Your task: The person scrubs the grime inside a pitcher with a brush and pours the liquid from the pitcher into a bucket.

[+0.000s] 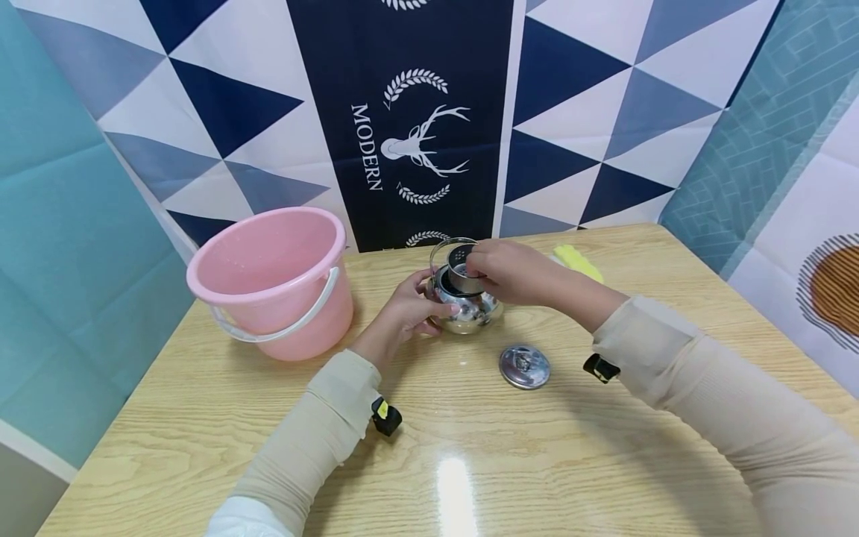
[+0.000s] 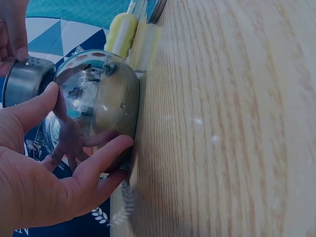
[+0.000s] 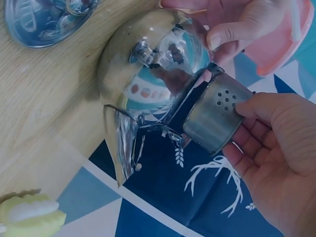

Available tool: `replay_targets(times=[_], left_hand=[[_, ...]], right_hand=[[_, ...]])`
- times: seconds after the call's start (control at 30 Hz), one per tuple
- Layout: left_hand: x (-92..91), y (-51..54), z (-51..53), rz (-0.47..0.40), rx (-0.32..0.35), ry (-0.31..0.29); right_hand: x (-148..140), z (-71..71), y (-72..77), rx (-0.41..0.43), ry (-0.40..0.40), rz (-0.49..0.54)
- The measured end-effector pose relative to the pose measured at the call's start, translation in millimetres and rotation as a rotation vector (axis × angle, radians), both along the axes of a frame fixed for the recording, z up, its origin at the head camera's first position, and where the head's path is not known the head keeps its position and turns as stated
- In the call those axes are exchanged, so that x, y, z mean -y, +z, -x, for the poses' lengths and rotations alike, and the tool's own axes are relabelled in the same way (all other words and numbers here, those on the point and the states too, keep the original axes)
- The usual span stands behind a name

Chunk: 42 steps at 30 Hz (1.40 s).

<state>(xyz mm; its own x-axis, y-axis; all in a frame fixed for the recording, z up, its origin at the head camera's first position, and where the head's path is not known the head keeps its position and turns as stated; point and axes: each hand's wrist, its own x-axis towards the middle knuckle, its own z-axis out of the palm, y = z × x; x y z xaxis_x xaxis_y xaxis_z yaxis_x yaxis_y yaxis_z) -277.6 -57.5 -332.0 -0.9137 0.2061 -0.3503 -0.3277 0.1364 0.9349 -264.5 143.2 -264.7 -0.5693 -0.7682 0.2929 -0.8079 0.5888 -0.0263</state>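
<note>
A shiny round metal teapot (image 1: 464,319) stands upright on the table. My left hand (image 1: 412,304) grips its side, thumb near the top rim and fingers spread lower down, as the left wrist view shows. In my right hand (image 1: 510,270) a metal tea infuser (image 3: 217,113) with small holes is pinched by its wall. The infuser is at the teapot's open mouth, tilted, with its lower end at or just inside the rim; how deep is hidden. The teapot's spout (image 3: 126,153) and raised wire handle (image 1: 432,257) are visible. Its round metal lid (image 1: 525,367) lies apart on the table.
A pink bucket (image 1: 312,321) with a white handle (image 1: 295,328) stands on the left. Behind my right hand lies a yellow sponge brush (image 1: 579,262). A patterned cloth wall (image 1: 570,74) rises at the table's (image 1: 537,462) back edge.
</note>
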Motion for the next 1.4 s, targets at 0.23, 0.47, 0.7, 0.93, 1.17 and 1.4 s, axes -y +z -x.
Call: replay_targets(times=[0.23, 0.47, 0.7, 0.93, 1.17, 1.4], left_hand=[[0.1, -1.8, 1.0, -0.005, -0.003, 0.000], [-0.7, -4.2, 2.0, -0.003, -0.017, 0.007], [-1.3, -4.0, 1.9, -0.006, -0.025, 0.013], [-1.3, -4.6, 1.8, -0.014, -0.027, 0.012], [-1.4, -3.8, 0.7, -0.011, -0.019, 0.018], [-1.3, -2.6, -0.5, -0.008, -0.015, 0.015]], right_hand=[[-13, -8.2, 2.2, 0.014, 0.020, 0.036], [-28, -18.6, 2.4, -0.013, 0.002, 0.048], [-41, -33.2, 0.2, -0.034, -0.005, 0.057], [-53, -46.4, -7.6, -0.026, -0.021, 0.042], [-64, -52.7, -17.6, -0.029, -0.033, 0.039], [-74, -57.8, -27.4, 0.012, -0.090, 0.024]])
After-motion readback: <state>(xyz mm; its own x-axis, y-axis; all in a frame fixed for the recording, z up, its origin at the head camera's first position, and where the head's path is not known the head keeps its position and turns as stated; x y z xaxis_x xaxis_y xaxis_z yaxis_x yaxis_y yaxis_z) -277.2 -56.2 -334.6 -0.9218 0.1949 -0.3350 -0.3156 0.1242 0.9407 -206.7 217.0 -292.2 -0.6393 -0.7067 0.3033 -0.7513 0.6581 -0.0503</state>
